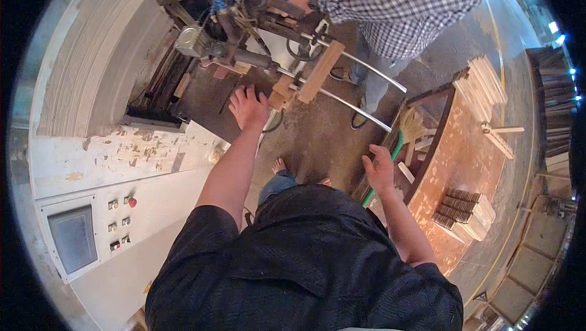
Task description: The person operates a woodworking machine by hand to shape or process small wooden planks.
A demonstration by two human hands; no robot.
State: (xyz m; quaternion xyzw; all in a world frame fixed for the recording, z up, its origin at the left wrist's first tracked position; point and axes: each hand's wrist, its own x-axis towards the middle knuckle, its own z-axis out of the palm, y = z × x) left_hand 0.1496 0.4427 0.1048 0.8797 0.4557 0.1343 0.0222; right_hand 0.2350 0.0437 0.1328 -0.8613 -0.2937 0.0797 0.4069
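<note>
The wearer's shirt (305, 264) is black, the co-worker's shirt (409, 10) dark-and-white checked. The block (321, 73) is tan, the broom handle (398, 146) green.

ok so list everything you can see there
machine: 1, dark grey, top left
rods: 2, silver, top centre
long block: 1, tan, across rods
cabinet: 1, white, left
screen: 1, grey, on cabinet
buttons: about six, mixed, beside screen
table: 1, worn brown, right
strips: several, pale, table's far end
stack: 1, dark and pale, table's near end
brush: 1, straw with green handle, left of table
co-worker: 1, checked shirt, top
shirt: 1, black, bottom
left hand: 1, bare, by machine
right hand: 1, bare, near brush
</note>
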